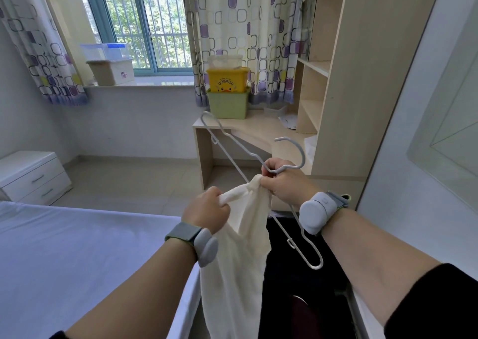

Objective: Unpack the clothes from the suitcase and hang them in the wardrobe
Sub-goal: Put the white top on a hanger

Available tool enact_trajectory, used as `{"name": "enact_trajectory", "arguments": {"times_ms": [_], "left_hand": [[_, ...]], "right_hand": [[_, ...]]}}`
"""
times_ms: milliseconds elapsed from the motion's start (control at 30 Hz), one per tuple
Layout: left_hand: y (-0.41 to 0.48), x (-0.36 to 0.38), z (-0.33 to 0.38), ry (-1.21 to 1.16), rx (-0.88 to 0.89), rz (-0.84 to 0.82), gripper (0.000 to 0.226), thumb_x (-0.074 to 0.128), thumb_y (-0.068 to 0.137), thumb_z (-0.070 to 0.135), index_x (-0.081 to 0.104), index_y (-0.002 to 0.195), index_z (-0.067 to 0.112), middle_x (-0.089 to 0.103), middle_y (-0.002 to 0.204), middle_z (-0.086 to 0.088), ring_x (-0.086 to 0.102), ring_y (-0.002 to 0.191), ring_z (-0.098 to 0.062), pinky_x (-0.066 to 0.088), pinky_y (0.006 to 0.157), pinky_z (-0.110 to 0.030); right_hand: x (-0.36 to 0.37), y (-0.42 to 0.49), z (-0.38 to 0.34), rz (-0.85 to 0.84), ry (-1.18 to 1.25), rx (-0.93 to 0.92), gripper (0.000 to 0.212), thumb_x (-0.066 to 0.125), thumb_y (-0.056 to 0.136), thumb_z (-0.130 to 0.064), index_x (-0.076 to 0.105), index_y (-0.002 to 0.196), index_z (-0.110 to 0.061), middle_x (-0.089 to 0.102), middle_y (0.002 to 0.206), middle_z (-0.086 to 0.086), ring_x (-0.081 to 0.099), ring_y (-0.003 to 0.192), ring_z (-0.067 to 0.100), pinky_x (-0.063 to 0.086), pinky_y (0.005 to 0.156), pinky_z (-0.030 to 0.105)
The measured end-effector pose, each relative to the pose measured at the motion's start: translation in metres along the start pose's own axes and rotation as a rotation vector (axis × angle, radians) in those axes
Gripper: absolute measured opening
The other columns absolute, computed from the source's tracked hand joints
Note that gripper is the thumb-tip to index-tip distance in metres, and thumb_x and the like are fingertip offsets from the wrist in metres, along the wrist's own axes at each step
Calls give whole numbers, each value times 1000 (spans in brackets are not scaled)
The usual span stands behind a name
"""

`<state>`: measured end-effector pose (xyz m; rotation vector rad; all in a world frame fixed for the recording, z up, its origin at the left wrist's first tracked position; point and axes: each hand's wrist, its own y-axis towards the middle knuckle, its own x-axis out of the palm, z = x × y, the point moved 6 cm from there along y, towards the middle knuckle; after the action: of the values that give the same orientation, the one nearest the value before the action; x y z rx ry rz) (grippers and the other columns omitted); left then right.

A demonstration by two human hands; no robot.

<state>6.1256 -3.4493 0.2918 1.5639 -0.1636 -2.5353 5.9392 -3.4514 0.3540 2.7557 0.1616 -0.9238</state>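
A cream garment (232, 266) hangs down in front of me, bunched at its top. My left hand (207, 210) grips a fold of its upper edge. My right hand (280, 181) pinches the top of the garment together with the neck of a white wire hanger (227, 142). The hanger's hook curves up to the right of that hand, one arm reaches up-left and the other runs down under my right wrist. The dark open suitcase (297, 274) lies on the floor below, partly hidden by the garment. A pale wardrobe door (419, 131) stands at the right.
A bed with a white sheet (77, 248) fills the lower left. A wooden desk (248, 131) with a shelf unit (336, 80) stands ahead, carrying yellow and green bins (229, 93). A white nightstand (31, 175) sits at the left. Boxes rest on the windowsill (111, 72).
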Motion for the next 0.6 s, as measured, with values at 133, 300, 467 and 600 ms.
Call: {"name": "enact_trajectory", "arguments": {"times_ms": [133,300,467,600], "left_hand": [[7,-9,-13,110,3,19,17,53,86,29,52,102,22,50,99,-1,53,86,-23,47,78,-32],[11,-15,-12,-390,-94,-13,11,55,87,15,66,86,16,61,77,-5,59,76,-25,51,69,-33],[15,-12,-34,-900,-526,-110,19,53,86,10,60,69,6,56,69,-13,51,62,-27,43,59,-32],[36,-22,-66,-820,-563,-56,29,47,86,7,51,57,5,51,54,-11,51,59,-27,39,61,-28]], "right_hand": [[2,-1,11,-55,-45,34,17,61,80,-20,50,67,-22,50,64,-4,47,60,13,39,59,26],[9,1,20,-97,-125,72,21,61,84,-25,49,67,-24,51,64,-5,47,57,10,37,55,24],[18,2,23,-147,-85,70,17,63,88,-30,60,74,-21,50,59,-9,45,54,6,36,57,21],[15,-2,13,-77,21,50,25,50,95,-34,70,85,-21,46,48,-12,42,55,10,35,59,25]]}}
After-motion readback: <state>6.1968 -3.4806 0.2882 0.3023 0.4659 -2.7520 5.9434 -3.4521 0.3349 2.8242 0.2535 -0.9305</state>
